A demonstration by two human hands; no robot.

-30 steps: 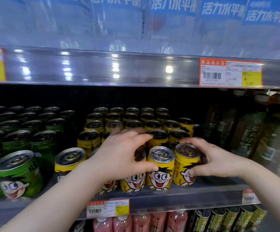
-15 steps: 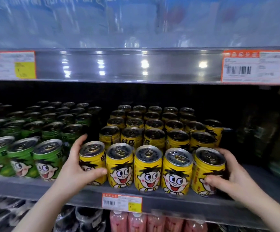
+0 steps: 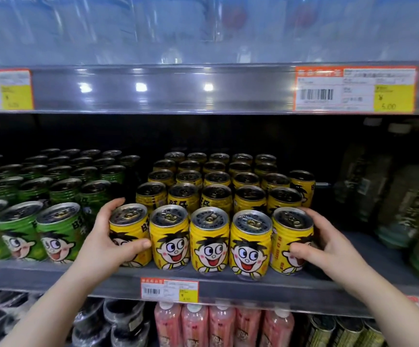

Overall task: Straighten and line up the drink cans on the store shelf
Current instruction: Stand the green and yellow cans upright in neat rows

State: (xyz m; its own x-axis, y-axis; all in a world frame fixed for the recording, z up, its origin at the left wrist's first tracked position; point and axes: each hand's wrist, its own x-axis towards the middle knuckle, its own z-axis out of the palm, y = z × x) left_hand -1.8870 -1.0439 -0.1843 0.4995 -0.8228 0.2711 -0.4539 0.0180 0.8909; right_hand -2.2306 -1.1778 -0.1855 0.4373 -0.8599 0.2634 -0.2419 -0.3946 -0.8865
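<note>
On the shelf [image 3: 253, 286], left hand [image 3: 107, 245] grips leftmost yellow can [image 3: 128, 222], right hand [image 3: 328, 249] grips rightmost can [image 3: 291, 232].

Two hands, two forearms in view, all bare. left hand [image 3: 108, 242]: slender fingers, short trimmed thumbnail, plain. right hand [image 3: 328, 244]: same build, thumbnail short and plain. Wrists bare. Forearms bare and smooth down to lower frame edge, stretched wide by lens toward bottom corners. Fine skin detail blurred.
</note>
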